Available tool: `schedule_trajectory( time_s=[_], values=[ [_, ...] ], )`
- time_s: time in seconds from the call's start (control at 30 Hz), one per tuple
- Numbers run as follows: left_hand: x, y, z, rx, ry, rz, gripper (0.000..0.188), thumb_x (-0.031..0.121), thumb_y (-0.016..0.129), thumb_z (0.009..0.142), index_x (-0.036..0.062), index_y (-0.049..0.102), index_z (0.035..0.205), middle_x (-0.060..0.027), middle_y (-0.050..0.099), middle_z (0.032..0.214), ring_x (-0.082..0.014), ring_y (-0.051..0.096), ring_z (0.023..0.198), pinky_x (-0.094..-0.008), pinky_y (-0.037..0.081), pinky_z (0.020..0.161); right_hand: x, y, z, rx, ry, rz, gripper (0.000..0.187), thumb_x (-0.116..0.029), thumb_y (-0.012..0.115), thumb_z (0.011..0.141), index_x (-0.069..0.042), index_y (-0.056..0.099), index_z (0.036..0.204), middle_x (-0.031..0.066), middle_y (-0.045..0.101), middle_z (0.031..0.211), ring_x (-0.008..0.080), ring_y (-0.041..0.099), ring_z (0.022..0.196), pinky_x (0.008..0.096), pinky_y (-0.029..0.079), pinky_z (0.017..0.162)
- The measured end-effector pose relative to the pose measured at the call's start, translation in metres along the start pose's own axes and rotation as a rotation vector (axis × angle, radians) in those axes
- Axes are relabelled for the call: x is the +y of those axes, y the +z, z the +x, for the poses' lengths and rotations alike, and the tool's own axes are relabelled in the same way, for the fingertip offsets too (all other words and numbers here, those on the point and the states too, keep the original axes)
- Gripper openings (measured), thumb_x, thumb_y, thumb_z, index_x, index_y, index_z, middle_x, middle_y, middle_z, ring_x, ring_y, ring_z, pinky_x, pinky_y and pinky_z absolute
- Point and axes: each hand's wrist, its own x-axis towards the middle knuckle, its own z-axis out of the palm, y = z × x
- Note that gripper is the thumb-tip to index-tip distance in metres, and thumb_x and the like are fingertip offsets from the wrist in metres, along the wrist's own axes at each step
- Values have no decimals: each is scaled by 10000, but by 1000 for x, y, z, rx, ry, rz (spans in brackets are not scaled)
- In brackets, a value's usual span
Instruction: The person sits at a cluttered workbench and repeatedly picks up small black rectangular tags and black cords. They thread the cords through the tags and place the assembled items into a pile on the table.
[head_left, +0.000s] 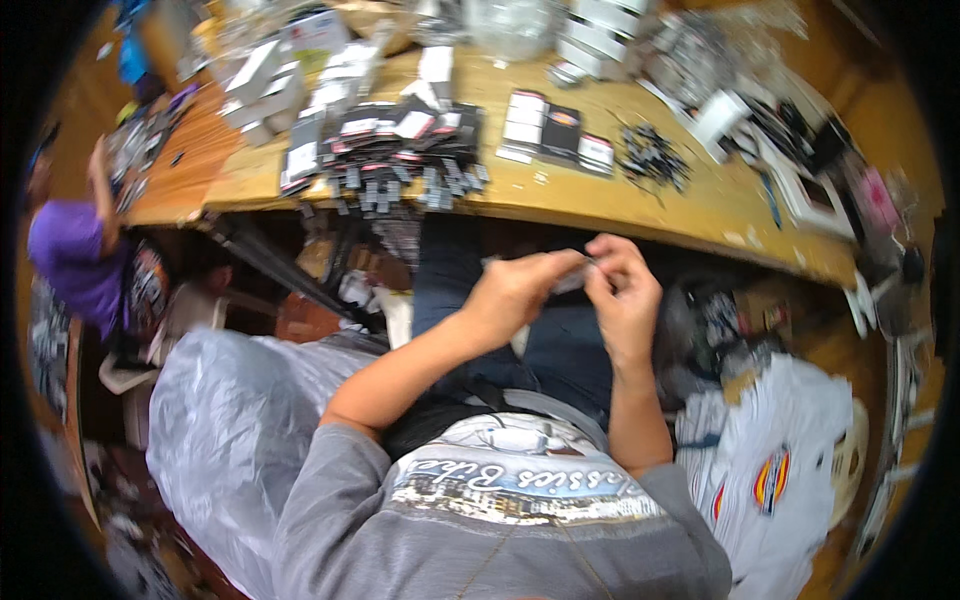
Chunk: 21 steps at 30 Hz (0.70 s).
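Observation:
Both hands meet above my lap, just in front of the table's near edge. My left hand [512, 292] is closed, its thumb and fingers pinched toward the right. Facing it, my right hand [625, 292] has its thumb and forefinger curled together. A small dark and pale thing seems to lie between the fingertips, too small and blurred to name. On the table nearest the hands are black and white card tags [562, 133] in short stacks and a tangle of thin black cords [652, 155]. Left of these spreads a large heap of similar tags [400, 140].
White small boxes [265, 85] and clear plastic bags [515, 25] crowd the back of the wooden table [580, 215]. A person in purple [75, 255] works at the far left. A big translucent bag [225, 440] lies at my left, white garments [790, 440] at my right.

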Motion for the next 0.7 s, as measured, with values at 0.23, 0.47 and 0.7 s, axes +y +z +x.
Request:
schedule_trajectory(
  time_s=[0.23, 0.47, 0.7],
  values=[
    [-12, -9, 2, -457, -29, -278, 597, -129, 401, 681, 30, 203, 1221, -210, 430, 1111, -276, 483, 996, -296, 388, 786, 4, -3, -1, 47, 11, 42, 108, 76, 501, 705, -7, 432, 689, 59, 455, 832, 88, 455, 720, 186, 381, 641],
    [-12, -20, 2, 38, -282, -601, 145, -61, 519, 724, -47, 460, 856, -130, 595, 837, -150, 564, 848, -240, 458, 712, -10, 5, -9, -133, 36, -182, 122, 68, 544, 622, -20, 462, 639, 17, 472, 764, 43, 379, 600, 154, 294, 527],
    [-14, -6, -1, 67, -356, -757, 99, 20, 613, 659, -14, 585, 748, -47, 592, 721, -67, 542, 670, -192, 440, 639, -12, 11, -12, -126, 43, -222, 118, 64, 556, 613, -12, 467, 631, 20, 473, 748, 31, 366, 559, 154, 289, 493]
  ],
)
